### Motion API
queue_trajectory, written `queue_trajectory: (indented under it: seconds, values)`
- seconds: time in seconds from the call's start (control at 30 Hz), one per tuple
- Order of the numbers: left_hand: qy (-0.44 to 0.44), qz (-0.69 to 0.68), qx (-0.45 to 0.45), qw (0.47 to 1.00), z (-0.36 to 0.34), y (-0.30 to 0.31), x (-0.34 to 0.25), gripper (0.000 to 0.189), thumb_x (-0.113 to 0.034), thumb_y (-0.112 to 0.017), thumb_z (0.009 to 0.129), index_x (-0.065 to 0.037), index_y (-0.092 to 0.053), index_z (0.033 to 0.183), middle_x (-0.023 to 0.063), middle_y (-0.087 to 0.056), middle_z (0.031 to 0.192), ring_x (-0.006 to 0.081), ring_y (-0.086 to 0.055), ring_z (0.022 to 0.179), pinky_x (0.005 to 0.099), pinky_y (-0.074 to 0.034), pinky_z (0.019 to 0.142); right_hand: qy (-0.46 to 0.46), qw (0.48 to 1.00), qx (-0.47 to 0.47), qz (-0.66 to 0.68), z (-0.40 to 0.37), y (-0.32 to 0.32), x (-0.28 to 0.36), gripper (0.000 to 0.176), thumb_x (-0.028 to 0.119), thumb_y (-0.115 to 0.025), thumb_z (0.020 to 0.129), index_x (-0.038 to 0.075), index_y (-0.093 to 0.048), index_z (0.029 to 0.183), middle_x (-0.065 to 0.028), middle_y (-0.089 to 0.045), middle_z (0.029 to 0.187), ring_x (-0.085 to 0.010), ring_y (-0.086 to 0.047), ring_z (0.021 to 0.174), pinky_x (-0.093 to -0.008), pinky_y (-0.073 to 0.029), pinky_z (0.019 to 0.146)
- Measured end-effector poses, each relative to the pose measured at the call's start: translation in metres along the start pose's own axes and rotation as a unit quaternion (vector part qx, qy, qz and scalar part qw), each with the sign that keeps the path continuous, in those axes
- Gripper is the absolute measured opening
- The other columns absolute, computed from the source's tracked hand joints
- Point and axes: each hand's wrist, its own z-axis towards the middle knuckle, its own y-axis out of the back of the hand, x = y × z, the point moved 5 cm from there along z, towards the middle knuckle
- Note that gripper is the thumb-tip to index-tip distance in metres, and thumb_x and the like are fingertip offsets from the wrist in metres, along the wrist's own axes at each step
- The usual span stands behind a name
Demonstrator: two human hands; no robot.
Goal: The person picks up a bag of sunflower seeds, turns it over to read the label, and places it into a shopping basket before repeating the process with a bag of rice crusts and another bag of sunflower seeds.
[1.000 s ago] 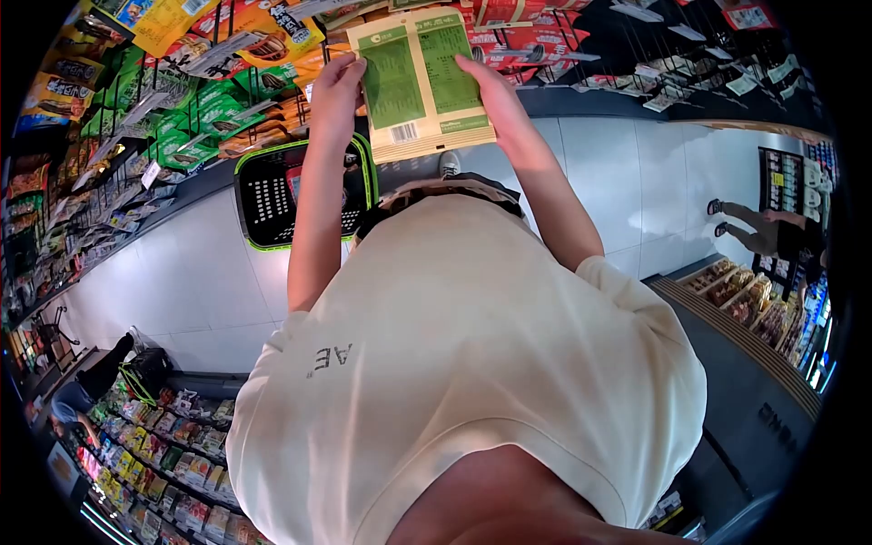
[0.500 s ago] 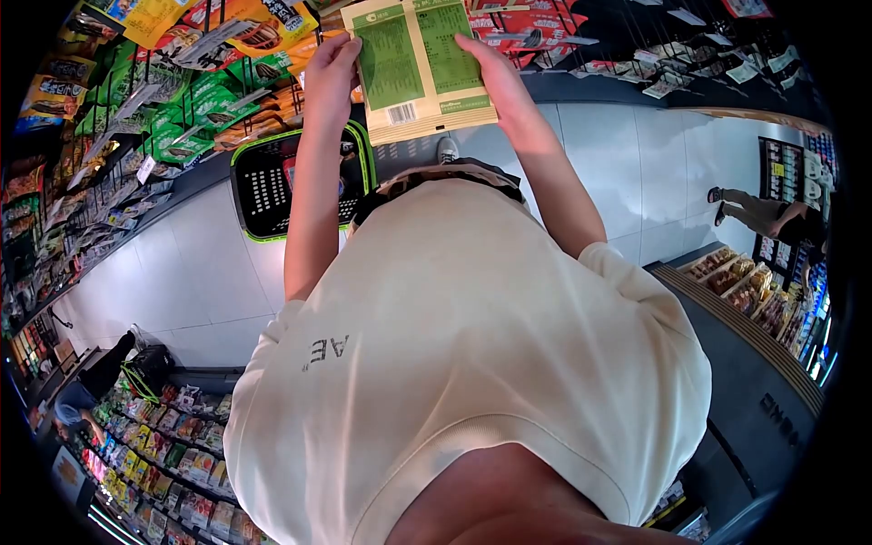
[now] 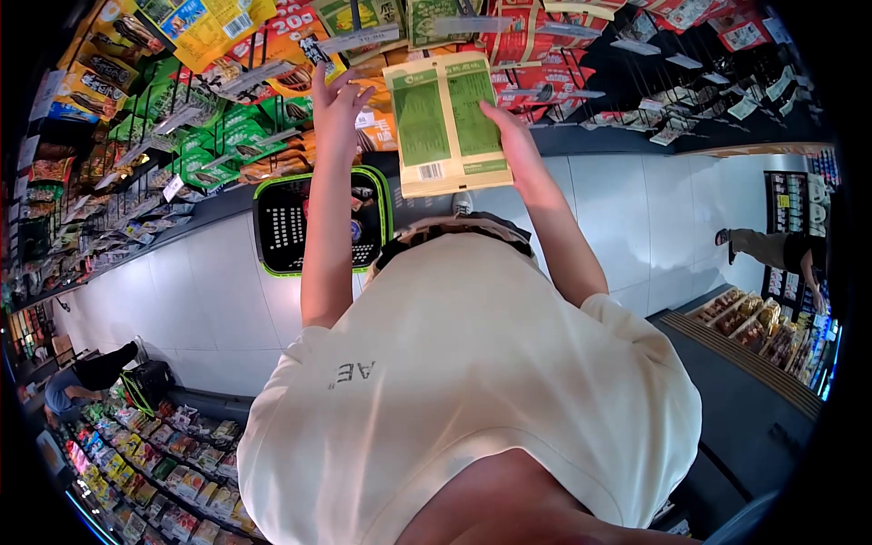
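My right hand (image 3: 514, 147) grips the right edge of a tan and green snack packet (image 3: 449, 123), its thumb on the printed face. A barcode sits at the packet's lower left. My left hand (image 3: 338, 107) is off the packet, raised to its left with fingers apart and nothing in them. Behind that hand hang orange snack packets on the rack. Below my left forearm stands a black shopping basket (image 3: 283, 260) with a bright green rim. A few items lie inside it, partly hidden by the arm.
Hanging racks hold green packets (image 3: 218, 145), yellow packets (image 3: 204, 34) and red packets (image 3: 545, 77), with price tags on prongs. A person (image 3: 772, 250) stands at far right near a snack display (image 3: 754, 318). Another person (image 3: 91, 377) is at far left, by shelves (image 3: 154, 472).
My left hand has let go of the packet and opened, moving away to its left. The packet, now held by my right hand alone, sits lower in view. The whole view has shifted slightly.
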Motion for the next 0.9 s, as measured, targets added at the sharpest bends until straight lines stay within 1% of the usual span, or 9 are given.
queue_trajectory:
  seconds: [0.13, 0.23, 0.27, 0.33, 0.37, 0.43, 0.63, 0.73, 0.9]
  values:
    - [-0.02, -0.031, 0.0, 0.999, 0.007, -0.008, -0.016, 0.068, 0.004, -0.046, 0.081, -0.006, -0.011, 0.138, 0.0183, -0.042, 0.118, 0.0113, -0.047, 0.069, 0.0388, -0.047, 0.089, -0.002, 1.0, -0.008, 0.004, -0.002, 0.002, -0.001, 0.032, 0.025, -0.051, 0.087, 0.0, -0.051, 0.107, -0.0055, -0.058, 0.098, -0.0109, -0.056, 0.089, -0.0235, -0.043, 0.077]
    - [-0.012, -0.048, -0.036, 0.998, 0.008, -0.007, -0.019, 0.049, 0.006, -0.044, 0.081, -0.001, -0.032, 0.128, 0.0119, -0.048, 0.105, 0.0097, -0.045, 0.066, 0.0392, -0.046, 0.091, -0.006, 1.0, -0.018, 0.008, -0.005, 0.004, -0.001, 0.032, 0.025, -0.051, 0.087, 0.0, -0.051, 0.107, -0.0054, -0.058, 0.098, -0.0108, -0.056, 0.089, -0.0235, -0.043, 0.077]
    - [-0.012, -0.049, -0.035, 0.998, 0.009, -0.003, -0.017, 0.049, 0.006, -0.044, 0.081, -0.001, -0.032, 0.128, 0.0119, -0.048, 0.105, 0.0097, -0.045, 0.066, 0.0392, -0.046, 0.091, -0.006, 1.0, -0.017, 0.008, -0.007, 0.004, -0.001, 0.032, 0.025, -0.051, 0.087, 0.0, -0.051, 0.106, -0.0055, -0.058, 0.098, -0.0109, -0.056, 0.089, -0.0234, -0.043, 0.077]
    - [-0.035, -0.057, 0.006, 0.998, 0.01, 0.002, -0.019, 0.03, 0.006, -0.04, 0.082, 0.003, -0.043, 0.112, 0.0097, -0.053, 0.099, 0.0079, -0.044, 0.063, 0.0415, -0.045, 0.093, -0.005, 1.0, -0.015, 0.008, -0.008, 0.004, 0.0, 0.031, 0.025, -0.051, 0.087, 0.0, -0.052, 0.106, -0.0056, -0.058, 0.098, -0.011, -0.056, 0.089, -0.0234, -0.043, 0.076]
    - [-0.035, -0.058, 0.006, 0.998, 0.01, 0.002, -0.02, 0.03, 0.006, -0.04, 0.082, 0.003, -0.043, 0.112, 0.0097, -0.053, 0.099, 0.0079, -0.044, 0.063, 0.0415, -0.045, 0.093, -0.001, 1.0, -0.019, 0.005, -0.008, 0.004, 0.001, 0.032, 0.025, -0.05, 0.088, 0.0, -0.052, 0.107, -0.0062, -0.059, 0.099, -0.0115, -0.057, 0.088, -0.024, -0.044, 0.076]
    - [-0.043, -0.081, -0.001, 0.996, 0.005, 0.001, -0.022, 0.017, 0.005, -0.041, 0.084, 0.002, -0.048, 0.099, 0.0042, -0.055, 0.088, 0.0057, -0.042, 0.061, 0.0397, -0.046, 0.091, 0.001, 1.0, -0.023, 0.002, -0.01, 0.005, 0.0, 0.033, 0.025, -0.05, 0.088, -0.001, -0.052, 0.109, -0.0069, -0.059, 0.1, -0.012, -0.058, 0.088, -0.0245, -0.045, 0.076]
    - [-0.047, -0.078, -0.003, 0.996, 0.003, -0.001, -0.024, 0.017, 0.003, -0.043, 0.084, 0.001, -0.049, 0.099, 0.0033, -0.054, 0.085, 0.0044, -0.04, 0.059, 0.038, -0.047, 0.089, 0.001, 1.0, -0.02, -0.01, -0.013, 0.001, 0.004, 0.034, 0.025, -0.049, 0.088, -0.001, -0.052, 0.109, -0.0071, -0.06, 0.099, -0.0119, -0.059, 0.087, -0.0242, -0.046, 0.076]
    - [-0.048, -0.079, -0.005, 0.996, 0.001, -0.001, -0.024, 0.016, 0.004, -0.044, 0.084, 0.001, -0.05, 0.099, 0.0028, -0.054, 0.084, 0.0043, -0.04, 0.059, 0.0373, -0.047, 0.089, -0.002, 1.0, -0.014, 0.005, -0.014, 0.0, 0.004, 0.031, 0.025, -0.052, 0.087, 0.0, -0.052, 0.106, -0.0059, -0.059, 0.097, -0.0112, -0.057, 0.087, -0.0233, -0.044, 0.075]
    - [-0.048, -0.081, -0.006, 0.996, 0.002, 0.0, -0.021, 0.016, 0.003, -0.044, 0.084, 0.001, -0.051, 0.098, 0.0021, -0.054, 0.083, 0.0044, -0.039, 0.058, 0.0368, -0.047, 0.089, 0.008, 1.0, -0.011, 0.0, -0.011, 0.001, 0.003, 0.033, 0.025, -0.049, 0.088, -0.001, -0.052, 0.109, -0.0075, -0.06, 0.099, -0.0119, -0.059, 0.086, -0.024, -0.046, 0.075]
